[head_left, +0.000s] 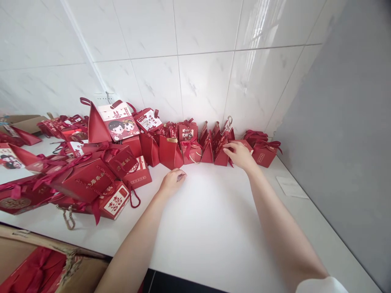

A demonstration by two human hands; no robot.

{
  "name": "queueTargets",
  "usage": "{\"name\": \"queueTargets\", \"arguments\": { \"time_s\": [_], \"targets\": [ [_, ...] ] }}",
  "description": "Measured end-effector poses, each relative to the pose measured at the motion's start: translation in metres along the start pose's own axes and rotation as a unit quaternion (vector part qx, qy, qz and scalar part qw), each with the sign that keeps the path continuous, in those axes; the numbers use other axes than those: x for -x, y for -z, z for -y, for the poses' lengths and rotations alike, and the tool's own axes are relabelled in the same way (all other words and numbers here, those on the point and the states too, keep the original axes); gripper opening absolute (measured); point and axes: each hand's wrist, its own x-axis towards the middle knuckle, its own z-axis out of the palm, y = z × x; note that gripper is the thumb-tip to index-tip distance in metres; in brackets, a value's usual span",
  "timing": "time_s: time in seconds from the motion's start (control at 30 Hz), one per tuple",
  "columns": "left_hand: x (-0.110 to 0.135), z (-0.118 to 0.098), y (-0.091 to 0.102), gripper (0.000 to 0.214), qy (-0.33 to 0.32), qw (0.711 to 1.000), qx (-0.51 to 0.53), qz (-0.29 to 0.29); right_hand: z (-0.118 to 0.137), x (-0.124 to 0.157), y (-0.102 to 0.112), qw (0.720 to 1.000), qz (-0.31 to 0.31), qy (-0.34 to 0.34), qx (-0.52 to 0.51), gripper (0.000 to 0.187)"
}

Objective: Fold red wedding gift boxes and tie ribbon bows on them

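My right hand reaches to the back row, its fingers closed at the edge of a narrow red gift box with a peaked top. Part of the box behind these fingers is hidden. My left hand is low over the white table, its fingers curled in and nothing visible in them. Just behind it stands a plain red peaked gift box with a gold tab. Between the hands is a smaller red box with a ribbon bow and a rope handle.
Many red gift boxes are heaped at the left, some tipped over, with loose handles. Two ribboned boxes stand at the right end. A white paper lies by the grey panel. Below left is an open carton.
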Motion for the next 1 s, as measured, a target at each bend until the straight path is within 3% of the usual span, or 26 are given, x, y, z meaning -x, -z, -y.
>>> {"name": "queueTargets", "arguments": {
  "time_s": [0.17,0.33,0.5,0.6,0.83,1.0],
  "targets": [
    [0.003,-0.001,0.001,0.022,0.006,1.000,-0.008,-0.003,-0.004,0.000,0.012,0.999,-0.045,0.002,0.021,0.030],
    [0.003,0.000,0.002,0.023,0.010,1.000,-0.014,-0.011,-0.032,-0.003,0.012,0.989,-0.099,-0.065,0.085,0.044],
    [0.000,0.003,0.000,0.023,-0.004,1.000,-0.008,-0.001,-0.058,-0.006,-0.007,0.971,-0.141,-0.173,0.084,0.072],
    [-0.004,0.006,0.000,0.023,-0.009,1.000,-0.001,0.002,-0.063,-0.007,-0.024,0.961,-0.181,-0.183,0.102,0.082],
    [-0.008,0.012,0.000,0.024,0.001,1.000,0.009,-0.002,-0.063,-0.005,-0.047,0.955,-0.203,-0.179,0.123,0.091],
    [-0.008,0.010,0.000,0.024,0.000,1.000,0.006,0.001,-0.072,-0.007,-0.027,0.929,-0.292,-0.183,0.139,0.076]
  ]
}}
